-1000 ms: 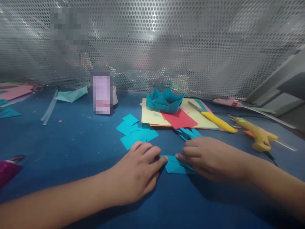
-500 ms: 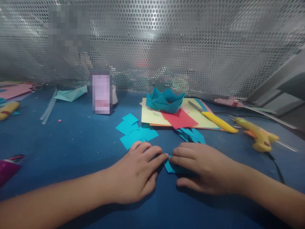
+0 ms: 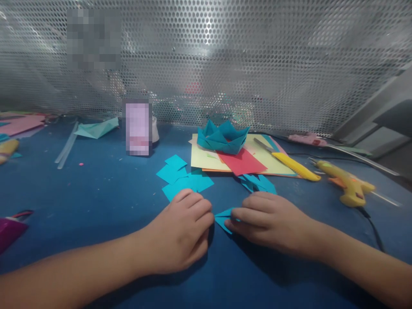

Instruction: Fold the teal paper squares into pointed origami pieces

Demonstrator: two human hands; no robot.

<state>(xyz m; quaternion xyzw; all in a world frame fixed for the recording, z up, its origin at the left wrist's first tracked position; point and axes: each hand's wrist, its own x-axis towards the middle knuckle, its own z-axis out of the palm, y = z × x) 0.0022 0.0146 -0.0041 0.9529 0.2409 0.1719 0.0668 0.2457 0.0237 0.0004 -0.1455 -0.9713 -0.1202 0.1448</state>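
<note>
Between my hands lies a small piece of blue folded paper (image 3: 222,220) with a pointed left end. My right hand (image 3: 273,221) pinches its right part, thumb below and fingers above. My left hand (image 3: 185,234) is curled at the paper's left tip, its fingers pressed together; whether it grips the tip is hidden. Flat blue paper squares (image 3: 175,171) lie just beyond my left hand. Past my right hand is a pile of blue folded pieces (image 3: 259,183). A blue folded-paper ring with points (image 3: 222,137) stands farther back.
Colored sheets (image 3: 206,159) carry a red paper (image 3: 246,162) and a yellow cutter (image 3: 294,165). A yellow glue gun (image 3: 349,184) with a cord is at right. A phone (image 3: 138,128) stands upright at back, before a perforated metal panel (image 3: 206,56). Clear sticks (image 3: 67,146) lie at left.
My right hand has closed on the blue paper, whose visible end now shows a pointed fold. My left fingers have curled in and drawn back slightly to the left.
</note>
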